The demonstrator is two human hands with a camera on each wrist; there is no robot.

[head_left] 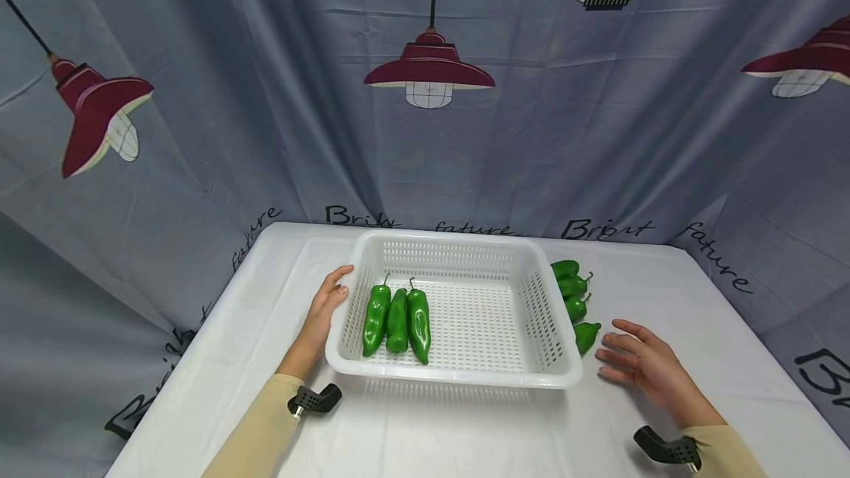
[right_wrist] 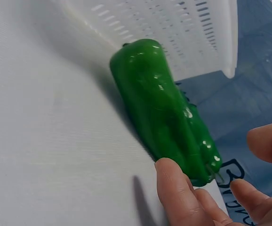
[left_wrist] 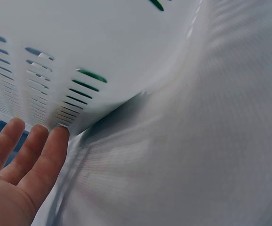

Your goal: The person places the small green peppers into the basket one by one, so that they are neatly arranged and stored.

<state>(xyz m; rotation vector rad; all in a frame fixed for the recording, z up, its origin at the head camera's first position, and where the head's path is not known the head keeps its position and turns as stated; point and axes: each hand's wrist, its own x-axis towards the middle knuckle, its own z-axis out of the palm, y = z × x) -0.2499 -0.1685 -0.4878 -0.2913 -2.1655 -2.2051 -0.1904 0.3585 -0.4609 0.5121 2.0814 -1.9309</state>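
A white perforated plastic basket (head_left: 458, 376) sits on the white table with three long green peppers (head_left: 397, 321) side by side in its left part. My left hand (head_left: 322, 316) rests against the basket's left side; in the left wrist view its straight fingers (left_wrist: 51, 153) touch the slotted outer wall. Along the outside of the basket's right wall lie several more green peppers (head_left: 576, 307), partly hidden by it. Close to the nearest of these, a shiny green pepper (right_wrist: 150, 99), my right hand (head_left: 647, 367) hovers with fingers spread and nothing held.
The white tablecloth (head_left: 458, 437) extends around the basket. A grey-blue curtain (head_left: 432, 161) printed with lamps and lettering hangs behind and beside the table. Black wrist mounts (head_left: 317, 398) are strapped on both sleeves.
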